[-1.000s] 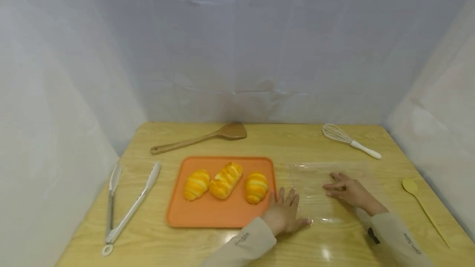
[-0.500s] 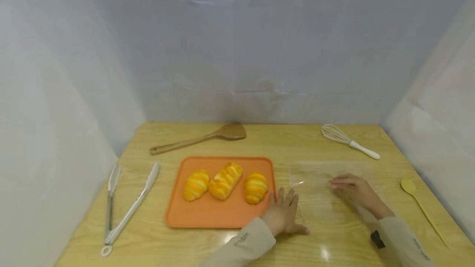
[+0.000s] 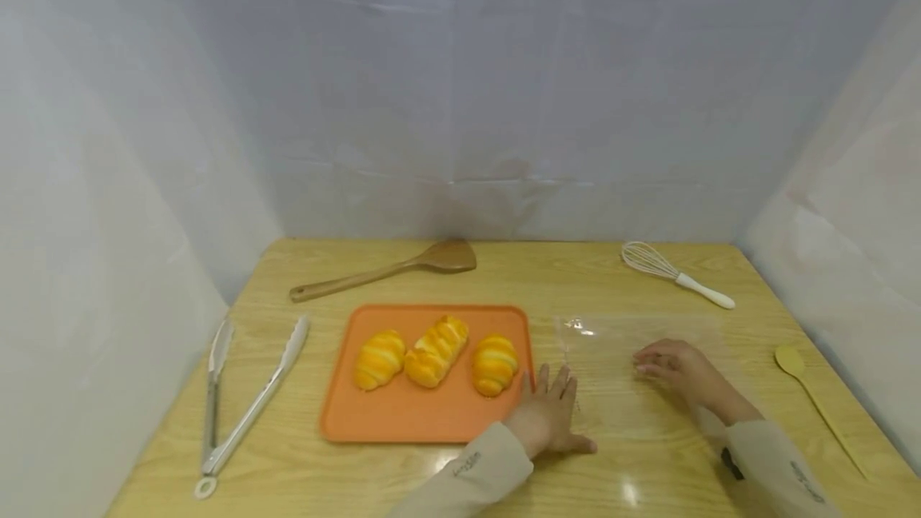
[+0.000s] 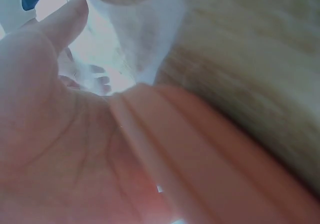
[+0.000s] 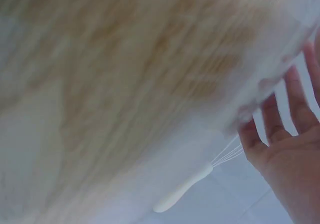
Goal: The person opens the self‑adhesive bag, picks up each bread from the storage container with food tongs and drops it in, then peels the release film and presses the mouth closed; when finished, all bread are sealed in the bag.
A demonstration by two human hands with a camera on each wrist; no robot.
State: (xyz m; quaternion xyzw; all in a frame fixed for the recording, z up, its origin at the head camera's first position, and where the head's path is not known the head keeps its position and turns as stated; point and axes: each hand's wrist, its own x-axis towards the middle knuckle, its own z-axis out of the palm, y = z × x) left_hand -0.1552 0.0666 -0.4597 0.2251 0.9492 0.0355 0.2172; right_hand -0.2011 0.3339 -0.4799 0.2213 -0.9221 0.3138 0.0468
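Toward the desk's (image 3: 547,274) right edge, likely limp, slippery clear plastic (image 3: 608,378) is best pinched by a corner; the left hand (image 3: 544,418) is spread, the right hand's (image 3: 679,372) hold unclear.

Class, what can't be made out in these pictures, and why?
Head view: sleeve lettering, too small.
Head view: lower right corner of the orange tray, behind the left hand.
Head view: whether the right hand pinches the clear film; its fingers hide this.
Right wrist view: wires of the whisk, partly behind that hand.
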